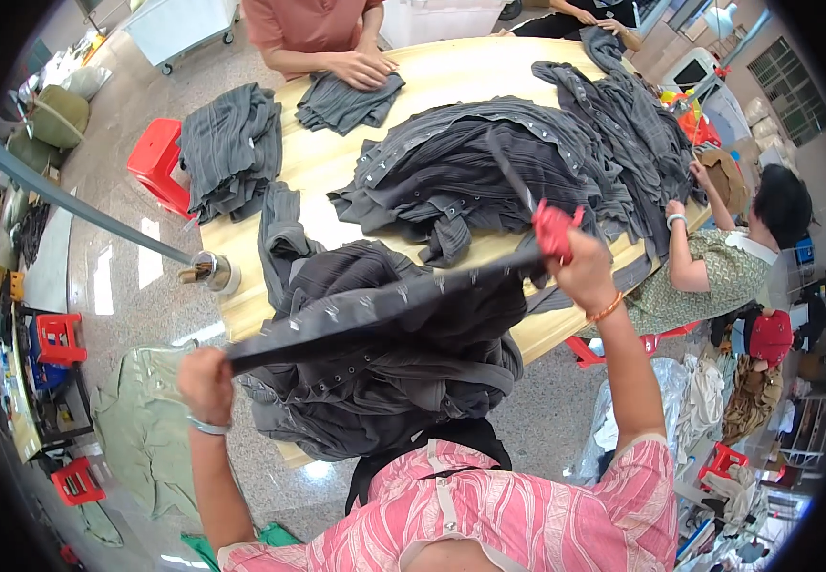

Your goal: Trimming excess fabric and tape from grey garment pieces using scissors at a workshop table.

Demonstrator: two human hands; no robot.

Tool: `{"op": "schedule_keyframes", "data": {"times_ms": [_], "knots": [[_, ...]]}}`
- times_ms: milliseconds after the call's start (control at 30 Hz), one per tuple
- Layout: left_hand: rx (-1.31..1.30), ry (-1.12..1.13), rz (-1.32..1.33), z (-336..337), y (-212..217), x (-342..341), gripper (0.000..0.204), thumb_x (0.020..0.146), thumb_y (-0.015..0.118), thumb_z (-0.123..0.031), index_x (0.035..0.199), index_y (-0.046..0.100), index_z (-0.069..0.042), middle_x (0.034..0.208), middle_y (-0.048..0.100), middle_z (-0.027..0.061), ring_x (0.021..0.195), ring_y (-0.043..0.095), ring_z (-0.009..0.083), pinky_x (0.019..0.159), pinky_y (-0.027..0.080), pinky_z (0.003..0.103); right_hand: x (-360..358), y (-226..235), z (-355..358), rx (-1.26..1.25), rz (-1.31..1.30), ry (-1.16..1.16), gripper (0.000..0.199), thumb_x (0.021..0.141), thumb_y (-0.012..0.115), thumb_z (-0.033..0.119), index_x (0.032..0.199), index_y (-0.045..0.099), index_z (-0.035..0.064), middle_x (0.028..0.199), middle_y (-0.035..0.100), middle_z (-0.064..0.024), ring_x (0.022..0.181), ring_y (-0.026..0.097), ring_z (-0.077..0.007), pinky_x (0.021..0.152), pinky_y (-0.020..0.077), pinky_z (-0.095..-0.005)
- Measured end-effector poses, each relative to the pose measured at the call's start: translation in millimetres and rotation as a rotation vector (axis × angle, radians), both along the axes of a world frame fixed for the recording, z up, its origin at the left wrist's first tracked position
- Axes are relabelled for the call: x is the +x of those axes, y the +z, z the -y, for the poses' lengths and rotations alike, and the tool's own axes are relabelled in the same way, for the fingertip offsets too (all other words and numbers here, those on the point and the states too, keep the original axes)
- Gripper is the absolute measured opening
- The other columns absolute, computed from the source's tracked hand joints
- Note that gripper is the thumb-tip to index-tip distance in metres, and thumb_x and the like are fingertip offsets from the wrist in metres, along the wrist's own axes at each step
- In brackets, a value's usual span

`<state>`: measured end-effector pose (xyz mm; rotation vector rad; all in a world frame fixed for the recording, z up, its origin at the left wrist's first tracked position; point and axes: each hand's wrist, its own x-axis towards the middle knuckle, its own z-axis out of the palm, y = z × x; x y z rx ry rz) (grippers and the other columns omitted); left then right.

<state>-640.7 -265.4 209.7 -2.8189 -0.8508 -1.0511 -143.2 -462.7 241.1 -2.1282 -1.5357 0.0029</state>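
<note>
Left hand (pixel 205 381) and right hand (pixel 580 267) both grasp a dark garment (pixel 384 300), fingers clenched, stretching it taut above the desk (pixel 337 162); the right also holds a red tool (pixel 554 229).

The strip of cloth (pixel 384 303) is dark grey with small pale marks along it. The left hand (pixel 205 381) wears a silver bracelet (pixel 208 427). The right hand (pixel 585 270) wears an orange bracelet (pixel 606 309) and is by a small red tool (pixel 554 229). The person's shirt (pixel 518 515) is pink with white wavy stripes. The pile of clothes (pixel 489 167) on the table is dark grey with thin stripes and little silver snaps. The table (pixel 337 162) is light yellow wood. The stools (pixel 157 162) are red. The floor (pixel 127 267) is speckled grey. A person across the table wears a salmon top (pixel 303 24). Another person wears a green dotted top (pixel 709 281). A cloth on the floor (pixel 146 429) is pale green.
</note>
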Motion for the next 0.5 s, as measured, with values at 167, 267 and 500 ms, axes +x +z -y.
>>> {"op": "schedule_keyframes", "data": {"times_ms": [167,267,500], "knots": [[-0.165,-0.077,-0.307,39.1,-59.9,-6.7,0.016,0.073,0.060,-0.001,0.087,0.056,-0.006,0.094,0.058,0.0101,0.083,0.057,0.0268,0.073,0.043,0.038,-16.8,-71.0,54.8,-0.401,-0.103,0.105,0.022,0.074,0.065,0.013,0.094,0.060,0.0064,0.085,0.062,-0.0162,0.079,0.061,-0.0377,0.069,0.0487,-0.0453],[-0.181,0.048,-0.288,50.4,-75.8,-12.2,0.017,0.071,0.060,-0.001,0.087,0.055,-0.006,0.093,0.058,0.0101,0.084,0.057,0.0273,0.074,0.044,0.039,-22.5,-70.5,67.5,-0.415,-0.173,0.170,0.022,0.072,0.065,0.011,0.093,0.059,0.0051,0.086,0.061,-0.0165,0.080,0.061,-0.0378,0.069,0.0486,-0.0450],[-0.361,0.344,-0.388,97.2,-127.4,-6.9,0.011,0.076,0.058,-0.006,0.086,0.059,-0.006,0.123,0.054,0.0154,0.122,0.046,0.0354,0.098,0.036,0.045,-0.9,-102.4,102.2,-0.749,0.057,0.144,0.012,0.074,0.060,0.010,0.081,0.060,0.0012,0.084,0.061,-0.0208,0.078,0.062,-0.0390,0.070,0.0508,-0.0463]]}}
